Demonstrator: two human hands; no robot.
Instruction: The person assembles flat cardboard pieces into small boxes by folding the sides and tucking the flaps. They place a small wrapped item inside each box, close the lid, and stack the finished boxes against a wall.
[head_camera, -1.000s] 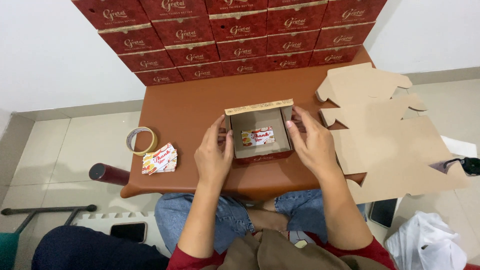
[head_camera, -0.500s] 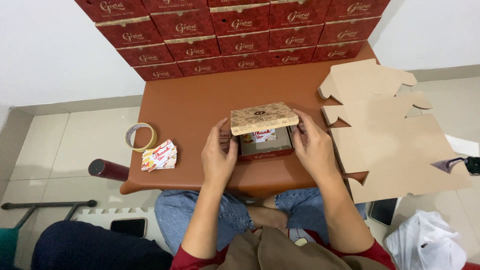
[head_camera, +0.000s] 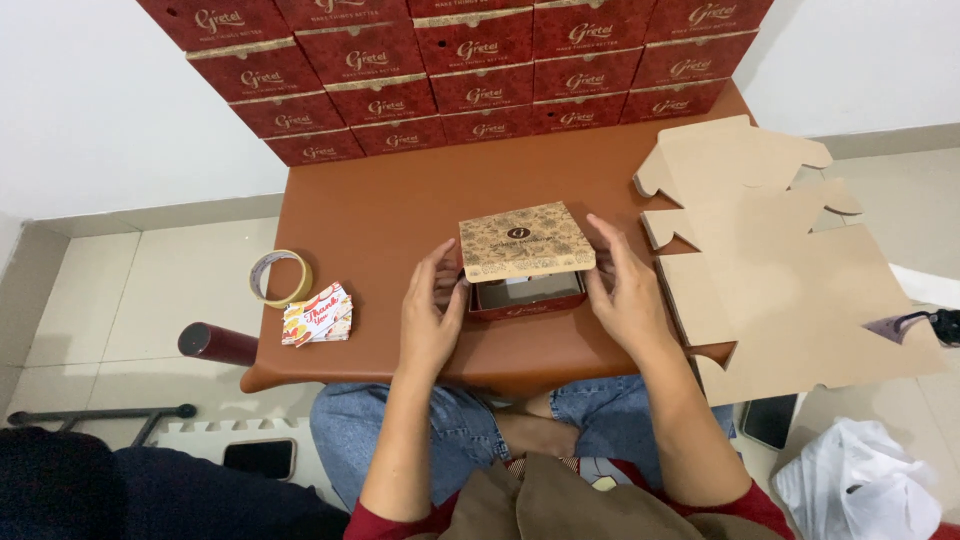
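A small dark red box (head_camera: 528, 297) sits near the front edge of a brown table (head_camera: 400, 210). Its patterned tan lid (head_camera: 524, 241) is folded most of the way down over it, leaving a gap at the front. My left hand (head_camera: 432, 310) holds the box's left side. My right hand (head_camera: 622, 292) holds its right side, fingers up along the lid's edge. The inside of the box is mostly hidden.
Stacked dark red boxes (head_camera: 470, 70) line the table's far edge against the wall. Flat cardboard blanks (head_camera: 790, 270) lie at the right. A tape roll (head_camera: 279, 277) and a stack of cards (head_camera: 318, 316) rest at the left. A dark cylinder (head_camera: 218, 343) lies beside the table.
The lid went from standing open, showing a card inside, to folded down over the box. Both hands stayed at the box's sides.
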